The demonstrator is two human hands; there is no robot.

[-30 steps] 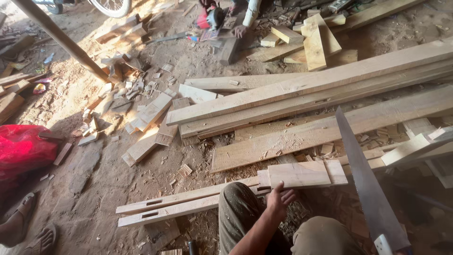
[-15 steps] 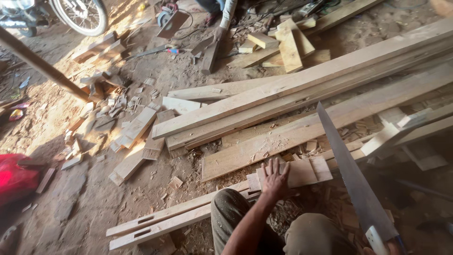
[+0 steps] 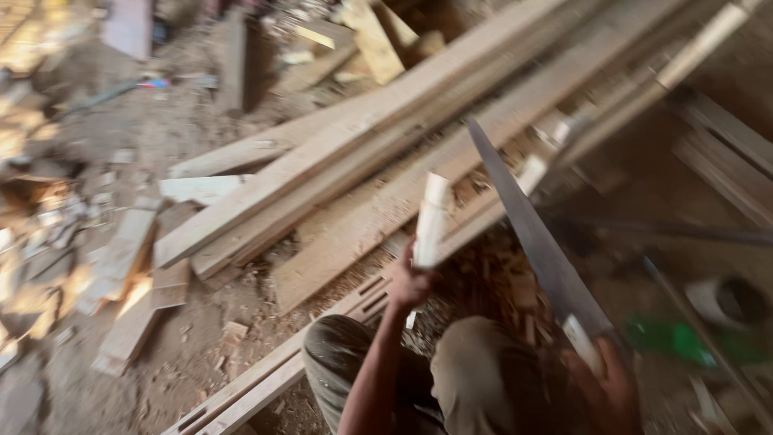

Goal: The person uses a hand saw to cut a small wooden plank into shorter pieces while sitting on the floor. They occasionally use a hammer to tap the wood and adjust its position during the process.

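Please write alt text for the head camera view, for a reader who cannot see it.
Seen from above, a person's left hand lifts a short pale wood piece while the right hand grips a hand saw, blade pointing away. Long planks and offcuts lie on the dusty ground. The picture is blurred.

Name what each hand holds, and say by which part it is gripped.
The left hand grips a short pale wood piece by its lower end. The right hand holds a handsaw by its handle end.
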